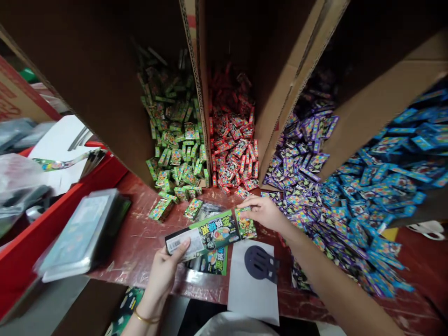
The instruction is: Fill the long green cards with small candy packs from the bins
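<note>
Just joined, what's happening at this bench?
A person sits or stands at a dark red table. The left hand holds a printed bag by its labelled end, and the right hand has a small green packet at the bag's other end. Whether the packet is inside isn't clear. Beyond, tall cardboard dividers separate heaps of green, red, purple and blue packets; the purple and blue spill together in front.
</note>
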Action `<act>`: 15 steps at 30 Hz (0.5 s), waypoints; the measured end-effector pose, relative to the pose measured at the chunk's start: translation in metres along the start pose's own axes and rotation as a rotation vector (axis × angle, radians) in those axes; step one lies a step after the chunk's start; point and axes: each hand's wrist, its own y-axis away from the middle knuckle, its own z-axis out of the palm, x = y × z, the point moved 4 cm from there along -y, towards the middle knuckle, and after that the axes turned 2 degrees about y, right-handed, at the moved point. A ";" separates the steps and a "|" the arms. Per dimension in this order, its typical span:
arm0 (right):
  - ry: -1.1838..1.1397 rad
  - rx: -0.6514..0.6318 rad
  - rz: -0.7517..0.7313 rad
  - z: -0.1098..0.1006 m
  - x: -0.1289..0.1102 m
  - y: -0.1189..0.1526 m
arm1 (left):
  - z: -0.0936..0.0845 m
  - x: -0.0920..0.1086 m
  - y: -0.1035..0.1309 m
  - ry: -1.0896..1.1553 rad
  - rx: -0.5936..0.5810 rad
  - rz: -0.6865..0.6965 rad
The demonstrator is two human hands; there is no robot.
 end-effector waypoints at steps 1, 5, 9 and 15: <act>0.001 0.030 0.016 -0.003 0.002 0.000 | 0.004 -0.001 0.002 0.003 -0.015 -0.003; -0.074 0.251 0.035 -0.013 0.008 0.002 | 0.013 -0.001 0.007 0.009 -0.038 -0.007; -0.064 0.192 0.025 -0.013 0.004 0.009 | 0.017 0.002 0.007 -0.016 -0.011 0.019; 0.065 0.027 -0.063 -0.011 -0.007 0.017 | 0.021 -0.007 0.006 -0.035 0.021 0.037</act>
